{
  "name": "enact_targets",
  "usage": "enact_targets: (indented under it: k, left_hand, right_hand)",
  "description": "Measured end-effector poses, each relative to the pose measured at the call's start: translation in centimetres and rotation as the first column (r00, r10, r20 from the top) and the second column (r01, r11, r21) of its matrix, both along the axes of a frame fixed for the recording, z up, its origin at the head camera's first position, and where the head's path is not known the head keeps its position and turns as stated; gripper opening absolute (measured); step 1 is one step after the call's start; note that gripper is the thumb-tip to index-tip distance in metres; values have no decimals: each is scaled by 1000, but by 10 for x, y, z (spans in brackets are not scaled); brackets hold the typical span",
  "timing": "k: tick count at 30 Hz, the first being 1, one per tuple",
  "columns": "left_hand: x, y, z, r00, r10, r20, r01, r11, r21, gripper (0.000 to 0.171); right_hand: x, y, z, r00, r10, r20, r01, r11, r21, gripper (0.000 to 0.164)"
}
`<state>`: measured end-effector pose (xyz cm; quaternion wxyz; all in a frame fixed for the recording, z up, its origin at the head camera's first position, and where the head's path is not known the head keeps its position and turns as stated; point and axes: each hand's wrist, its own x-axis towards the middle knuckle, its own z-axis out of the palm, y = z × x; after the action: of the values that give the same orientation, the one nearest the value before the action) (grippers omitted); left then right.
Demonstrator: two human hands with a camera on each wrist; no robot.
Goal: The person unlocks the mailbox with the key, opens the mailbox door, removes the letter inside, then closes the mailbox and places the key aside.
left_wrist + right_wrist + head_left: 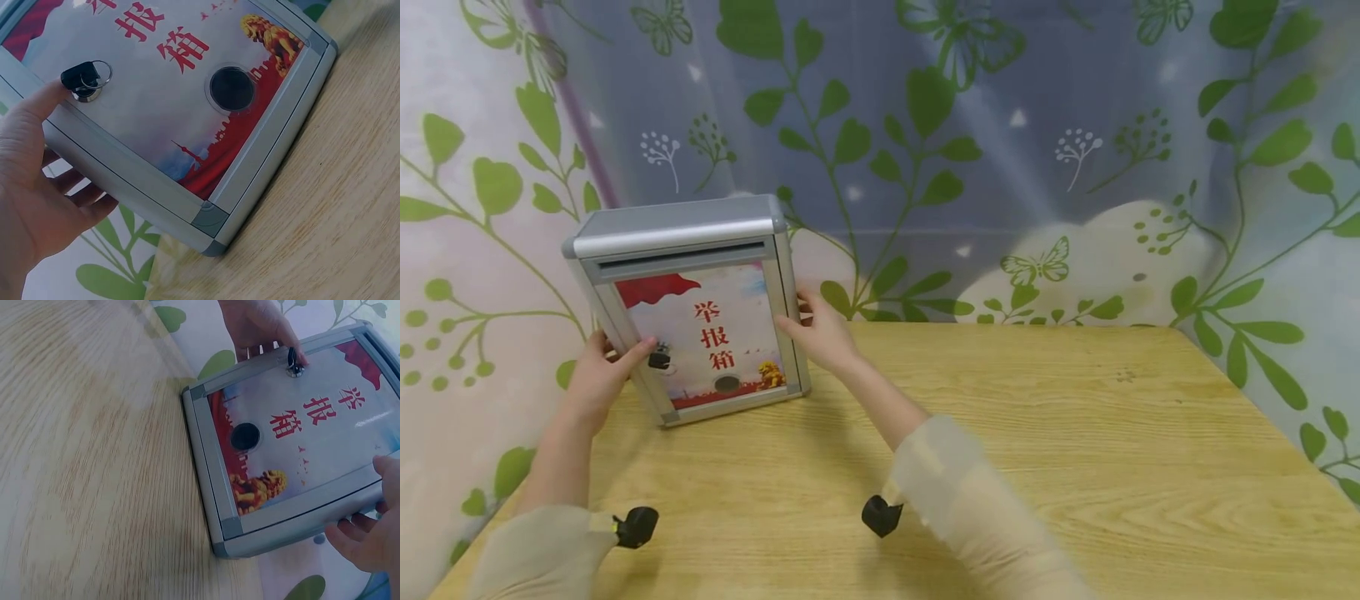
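Observation:
A silver metal suggestion box (681, 321) stands at the left of the wooden table, its lower edge at the tabletop. Red characters and a gold lion decorate its front, below a long slot (685, 252). My left hand (597, 379) grips the box's left side, thumb on the front beside the lock and fingers behind the edge. In the lock sits a small key (81, 76) with a black head and a ring. Opposite, my right hand (374, 534) holds the right side, thumb over the front edge and fingers along the side wall. A dark round spot (231, 89) marks the lower front.
The wooden table (1060, 450) stretches to the right of the box. Behind it hangs a leaf-and-butterfly patterned cloth (880, 167), close to the box's back. A black wrist camera (637, 527) hangs at the left sleeve, and another black camera (882, 516) at the right.

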<state>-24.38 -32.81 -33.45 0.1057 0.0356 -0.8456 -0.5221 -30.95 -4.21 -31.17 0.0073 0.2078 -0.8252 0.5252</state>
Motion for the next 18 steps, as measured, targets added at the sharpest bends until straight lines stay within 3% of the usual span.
enact_targets:
  k: [9,15,18]
  left_hand:
    - [-1,2,1,1000,5,-11,-5,1000,8,80]
    - [1,3,1,1000,7,-20,-7,1000,20,77]
    - [1,3,1,1000,20,-23,-19,1000,25,72]
  right_hand:
    - [-2,-8,5,987,-48,-155,71,987,146,42]
    - [0,-12,5,991,-93,-100,102,990,94,48]
    - [0,-15,3,987,-110,-117,121,989,87,47]
